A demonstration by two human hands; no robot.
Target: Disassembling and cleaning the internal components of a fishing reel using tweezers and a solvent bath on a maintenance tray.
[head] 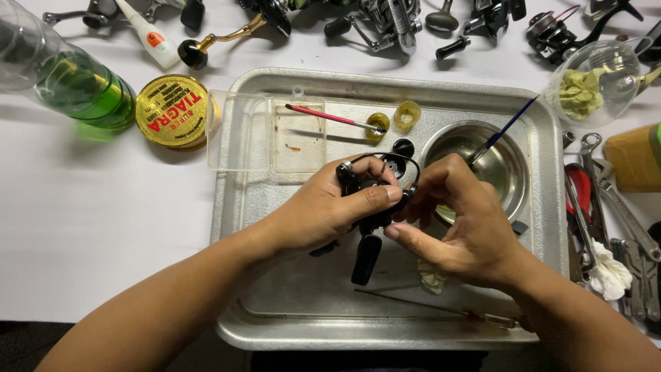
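Head view shows both hands meeting over the middle of a metal tray (275, 324). Left hand (323, 210) is wrapped around a black fishing reel (368, 186), thumb laid across its body, gripping it firmly just above the tray floor. Right hand (458, 220) pinches at the reel's right side with its fingertips; whether they hold a small part or only the reel itself cannot be told, since the fingers hide the spot. The reel's black handle knob (365, 258) hangs down toward the lower middle of the frame, and its thin wire bail loops over the top.

As a judgement, the work looks well under way but not finished: a steel bowl (513, 172) with a blue brush (506, 127) stands at the tray's right, a red-handled brush (330, 117) lies across a clear plastic box (265, 134) near two small yellow caps (392, 118), and a crumpled wipe (432, 275) sits below the hands (all signs of cleaning or greasing in hand). A thin screwdriver (441, 310) lies along the tray's lower edge. Wrenches (606, 200) wait at the right of the frame, a gold tin (172, 111) and green bottle (86, 89) at upper left, more reels along the top.
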